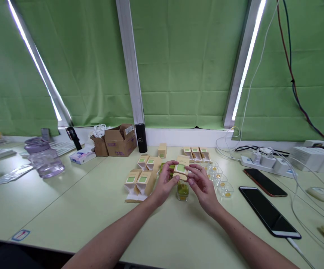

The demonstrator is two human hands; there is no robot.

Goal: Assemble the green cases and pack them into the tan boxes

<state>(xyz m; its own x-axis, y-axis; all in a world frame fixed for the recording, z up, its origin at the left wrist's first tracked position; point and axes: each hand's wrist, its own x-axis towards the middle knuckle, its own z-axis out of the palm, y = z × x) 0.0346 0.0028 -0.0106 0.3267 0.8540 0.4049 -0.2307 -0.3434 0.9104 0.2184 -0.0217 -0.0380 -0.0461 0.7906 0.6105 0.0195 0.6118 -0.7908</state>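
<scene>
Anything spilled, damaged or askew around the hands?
Nothing stands out: no spill or damage shows. The left hand and right hand hold a green-labelled carton near a green jar; the lone back carton stands upright.

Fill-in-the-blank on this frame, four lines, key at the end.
1. The small box held by the left hand and right hand carries a square coloured ____ inside its white border.
2. As seen in the picture, the black cylinder stands to the ____ of the open cardboard box.
3. The number of phones lying flat beside the power strip is ____.
4. The see-through jug on the table is tinted ____.

Missing words: green; right; two; purple.
</scene>
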